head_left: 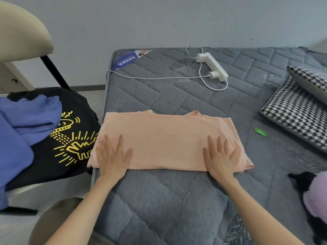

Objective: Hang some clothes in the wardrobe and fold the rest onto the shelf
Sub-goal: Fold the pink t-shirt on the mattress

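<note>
on my feed the peach shirt lies folded into a wide band on the grey mattress. its left end reaches the mattress's left edge and its long side runs across in front of me. the left hand lies palm down on the shirt's left end, fingers straight and spread, gripping nothing. the right hand lies the same way on the right end, fingers straight and pressed onto the cloth. both wrists sit over the shirt's near fold.

toward the far edge a white power strip lies at an angle with a charger plugged into it. a white cable runs from the charger across to the left edge. a blue printed label sits at the far left corner. along the right edge lie two black-and-white checked cushions, one overlapping the other. a small green thing lies between them and the shirt; i cannot tell what it is. at the near right edge a purple and black bundle is partly cut off.

beside the left edge, off the mattress, a chair carries a black t-shirt with a yellow print, and a blue garment is heaped on top of it.
</note>
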Demonstrator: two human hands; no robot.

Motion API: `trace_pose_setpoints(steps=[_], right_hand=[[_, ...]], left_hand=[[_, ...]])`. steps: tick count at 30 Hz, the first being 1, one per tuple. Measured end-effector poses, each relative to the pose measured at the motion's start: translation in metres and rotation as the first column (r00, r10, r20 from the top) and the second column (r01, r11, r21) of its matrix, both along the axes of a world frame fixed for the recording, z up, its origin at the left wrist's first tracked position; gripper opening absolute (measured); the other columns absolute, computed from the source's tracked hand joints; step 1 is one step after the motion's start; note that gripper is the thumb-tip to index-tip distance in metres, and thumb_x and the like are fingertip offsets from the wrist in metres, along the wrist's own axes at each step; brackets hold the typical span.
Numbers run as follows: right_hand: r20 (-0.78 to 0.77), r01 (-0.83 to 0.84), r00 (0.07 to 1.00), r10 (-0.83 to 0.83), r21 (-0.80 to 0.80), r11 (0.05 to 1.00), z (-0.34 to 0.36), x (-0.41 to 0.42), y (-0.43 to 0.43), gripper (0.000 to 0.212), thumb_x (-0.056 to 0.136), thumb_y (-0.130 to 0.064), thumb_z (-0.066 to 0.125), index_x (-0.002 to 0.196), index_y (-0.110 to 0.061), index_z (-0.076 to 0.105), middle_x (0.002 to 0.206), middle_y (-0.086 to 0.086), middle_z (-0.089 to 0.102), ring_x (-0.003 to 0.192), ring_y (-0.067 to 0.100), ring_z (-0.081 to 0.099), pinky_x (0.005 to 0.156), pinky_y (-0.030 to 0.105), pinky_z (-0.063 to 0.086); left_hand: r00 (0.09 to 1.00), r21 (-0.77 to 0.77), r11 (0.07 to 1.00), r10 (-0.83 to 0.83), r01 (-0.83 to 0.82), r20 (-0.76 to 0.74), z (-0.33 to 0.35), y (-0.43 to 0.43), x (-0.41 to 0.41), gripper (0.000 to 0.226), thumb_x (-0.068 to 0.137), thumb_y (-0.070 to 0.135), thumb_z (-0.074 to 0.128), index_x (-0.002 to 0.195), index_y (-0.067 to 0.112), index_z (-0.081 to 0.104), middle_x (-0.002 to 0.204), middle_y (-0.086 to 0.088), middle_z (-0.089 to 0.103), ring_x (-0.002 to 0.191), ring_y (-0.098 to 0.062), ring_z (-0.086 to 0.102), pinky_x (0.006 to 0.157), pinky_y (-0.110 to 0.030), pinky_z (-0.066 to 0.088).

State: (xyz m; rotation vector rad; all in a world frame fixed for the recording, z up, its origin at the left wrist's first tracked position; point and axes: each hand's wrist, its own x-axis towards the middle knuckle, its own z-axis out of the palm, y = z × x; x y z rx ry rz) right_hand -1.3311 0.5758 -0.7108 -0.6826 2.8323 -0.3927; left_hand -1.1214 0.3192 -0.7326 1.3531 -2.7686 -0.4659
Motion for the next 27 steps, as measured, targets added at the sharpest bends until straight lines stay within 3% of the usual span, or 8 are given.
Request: trace_pose_setpoints(steps=[3,6,8,10,11,16,21,27], right_hand=[[-0.021,-0.314,0.950,0.313,-0.043,0.949,0.008,0.024,0.002,0.053,0.101,-0.048,0.021,0.150,-0.041,0.002,0.158,-0.010,-0.006,0.147,0.013,-0.011,0.113,0.041,-0.020],[-0.049,-0.545,0.836,0.547,0.049,0.837,0.005,0.050,0.005,0.052,0.102,-0.044,0.019,0.149,-0.040,-0.003,0.158,-0.013,-0.005,0.147,0.012,-0.006,0.115,0.040,-0.015],[-0.111,-0.580,0.800,0.590,0.110,0.807,0.005,0.061,0.005,0.054,0.103,-0.036,0.032,0.152,-0.030,0.009,0.159,-0.006,0.010,0.147,0.020,0.011,0.118,0.047,0.005],[-0.186,-0.548,0.811,0.554,0.092,0.832,0.008,0.066,0.004,0.053,0.097,-0.022,0.054,0.146,-0.016,0.036,0.151,0.004,0.036,0.137,0.030,0.037,0.109,0.054,0.032],[-0.211,-0.536,0.814,0.542,0.086,0.840,0.007,0.066,0.004,0.053,0.094,-0.014,0.058,0.143,-0.011,0.040,0.149,0.007,0.039,0.134,0.032,0.041,0.106,0.055,0.036],[-0.178,-0.576,0.791,0.585,0.105,0.811,0.006,0.054,0.006,0.062,0.088,0.003,0.018,0.149,-0.010,0.025,0.156,0.005,0.022,0.143,0.033,0.022,0.116,0.047,0.017],[-0.134,-0.578,0.795,0.592,0.131,0.805,0.006,0.045,0.017,0.078,0.088,0.011,0.035,0.152,-0.024,0.010,0.158,-0.010,0.007,0.148,0.017,0.006,0.117,0.027,0.001],[-0.152,-0.556,0.807,0.571,0.131,0.821,0.007,0.048,0.044,0.064,0.097,0.004,0.032,0.151,-0.026,0.017,0.157,-0.011,0.014,0.147,0.016,0.009,0.115,0.022,-0.005]], left_hand=[[0.957,0.029,0.957,-0.289,0.288,0.040,0.004,0.008,0.017,0.079,0.081,0.077,0.008,0.140,0.039,-0.029,0.145,-0.005,-0.042,0.132,-0.021,-0.042,0.100,-0.035,-0.035],[0.917,-0.001,0.923,-0.383,0.385,0.115,0.006,0.013,0.032,0.085,0.081,0.076,0.014,0.140,0.032,-0.028,0.146,-0.010,-0.038,0.133,-0.024,-0.040,0.104,-0.037,-0.032],[0.915,-0.001,0.923,-0.380,0.384,0.137,0.011,0.011,0.033,0.077,0.090,0.063,0.022,0.142,0.030,-0.026,0.152,-0.012,-0.029,0.138,-0.025,-0.031,0.111,-0.039,-0.022],[0.887,-0.047,0.901,-0.414,0.431,0.205,0.017,0.006,0.033,0.066,0.098,0.050,0.023,0.145,0.032,-0.020,0.156,-0.010,-0.021,0.144,-0.026,-0.019,0.115,-0.039,-0.012],[0.870,-0.078,0.886,-0.427,0.457,0.247,0.020,0.004,0.034,0.062,0.101,0.043,0.023,0.147,0.033,-0.017,0.157,-0.008,-0.019,0.145,-0.026,-0.014,0.117,-0.039,-0.008],[0.828,-0.150,0.852,-0.424,0.502,0.366,0.029,0.004,0.042,0.061,0.102,0.008,0.023,0.150,0.019,-0.012,0.159,-0.002,-0.014,0.147,-0.021,-0.007,0.118,-0.033,-0.001],[0.805,-0.108,0.838,-0.467,0.535,0.366,0.028,0.011,0.051,0.062,0.100,0.001,0.023,0.150,0.016,-0.010,0.159,-0.003,-0.012,0.147,-0.021,-0.006,0.117,-0.030,-0.004],[0.721,-0.073,0.772,-0.549,0.631,0.422,0.016,0.046,0.067,0.061,0.097,-0.003,0.021,0.149,0.006,-0.009,0.158,-0.013,-0.010,0.146,-0.028,-0.009,0.115,-0.033,-0.011]])
